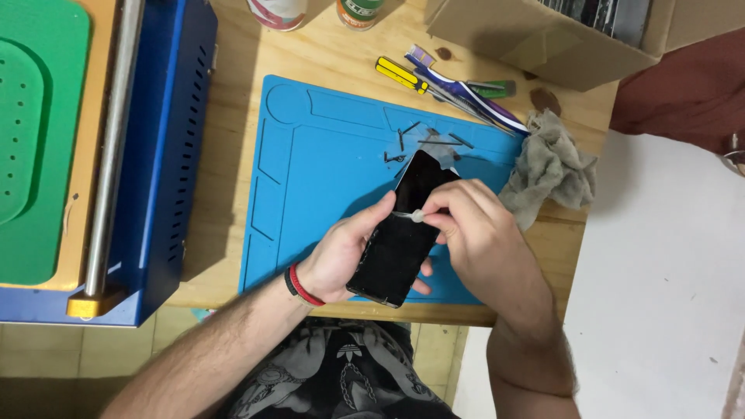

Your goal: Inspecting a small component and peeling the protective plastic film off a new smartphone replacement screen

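A black phone is held tilted above the blue work mat. My left hand cradles it from underneath and the left side, thumb on its left edge. My right hand pinches a small whitish piece at the middle of the phone's glass, with a thin strip stretching from it across the screen. A red and black band sits on my left wrist.
Several dark strips and clear film bits lie at the mat's top. A yellow screwdriver, a toothbrush and tweezers lie behind it, beside a grey rag. A cardboard box stands at the back right, a blue machine at the left.
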